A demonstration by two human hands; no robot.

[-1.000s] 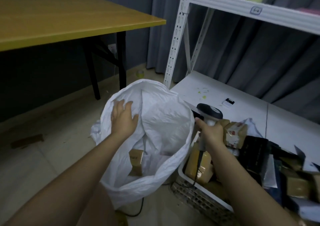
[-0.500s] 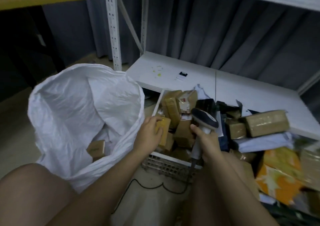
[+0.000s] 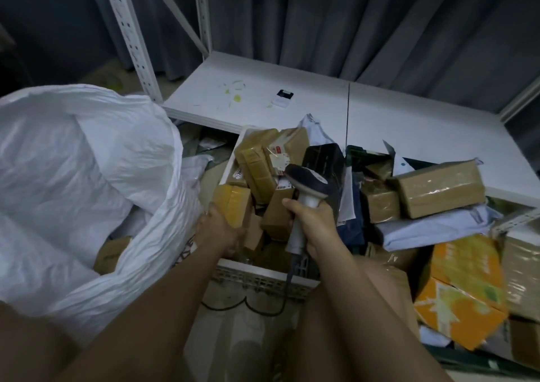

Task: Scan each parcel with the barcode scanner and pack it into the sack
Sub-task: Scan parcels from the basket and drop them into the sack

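Small tape-wrapped brown cardboard parcel (image 3: 233, 204), lifted over white plastic crate (image 3: 264, 276).
Gripped in left hand (image 3: 219, 232); right hand (image 3: 314, 229) clenched around grey-handled barcode scanner (image 3: 306, 194).

Left hand (image 3: 219, 232) grips a small parcel (image 3: 233, 206); right hand (image 3: 314, 226) holds the scanner (image 3: 308, 182).

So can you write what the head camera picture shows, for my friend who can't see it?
A person's left hand grips a small brown parcel in a white crate full of parcels, while the right hand holds a barcode scanner just above them. An open white sack sits on the left with a box inside; more parcels pile up on the right.
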